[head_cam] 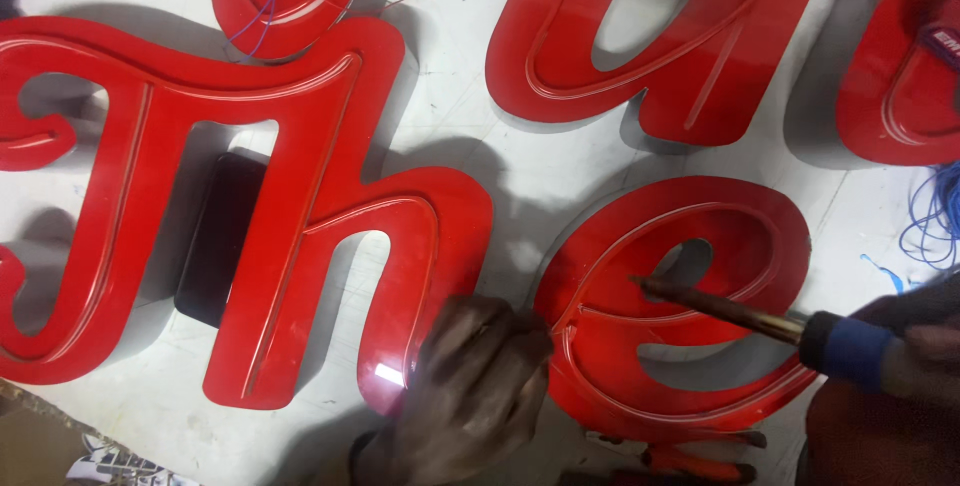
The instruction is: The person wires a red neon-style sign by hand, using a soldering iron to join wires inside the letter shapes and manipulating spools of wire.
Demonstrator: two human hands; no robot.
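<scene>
We have our left hand [470, 386] pressed flat, fingers loosely curled, on the lower left rim of the red loop-shaped sign letter [680, 306], which lies face up on the white desk [520, 156] just right of the big joined red letter piece [250, 216]. Our right hand [925, 346] is closed around the blue-taped grip of a soldering iron [760, 314], whose dark tip rests in the raised groove near the middle of the loop letter. We judge the work to be partway: the groove running round this letter looks formed and continuous, and the tip sits at one spot of it, but we cannot tell which stretches are already treated and which are left. Much of our right hand is cut off by the frame edge, so its fingers are hard to read. A black box [215, 241] is half hidden under the joined piece, thin wires [262, 6] trail off at the top, blue wire [930, 216] coils at the right edge, and the upper red letters [650, 36] are cropped.
</scene>
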